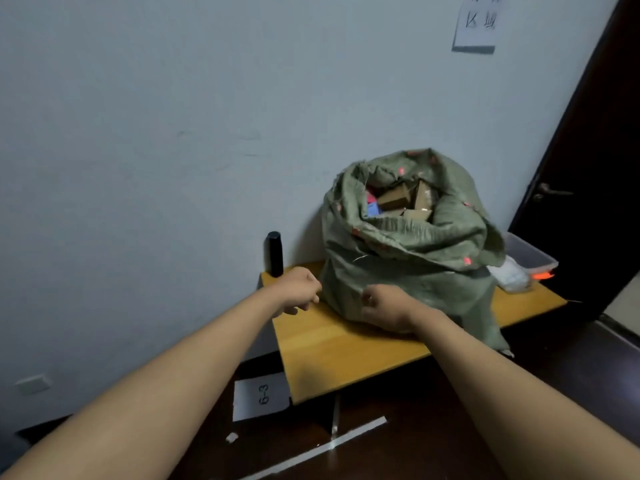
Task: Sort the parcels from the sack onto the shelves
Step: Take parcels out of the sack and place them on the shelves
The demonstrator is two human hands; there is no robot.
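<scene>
Both hands are curling at the sack's (412, 251) lower front: the right hand (388, 308) is pressing into the fabric, its fingertips hidden, while the left hand (299, 289) is clenching beside it, holding nothing visible. Green and crumpled, the sack is sitting on a yellow table (346, 351), its open mouth showing brown parcels (398, 199). A black bottle (274, 253) is standing behind.

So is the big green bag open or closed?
Open. The bag's top is spread wide and rolled down, and you can see brown boxes inside it.
</scene>
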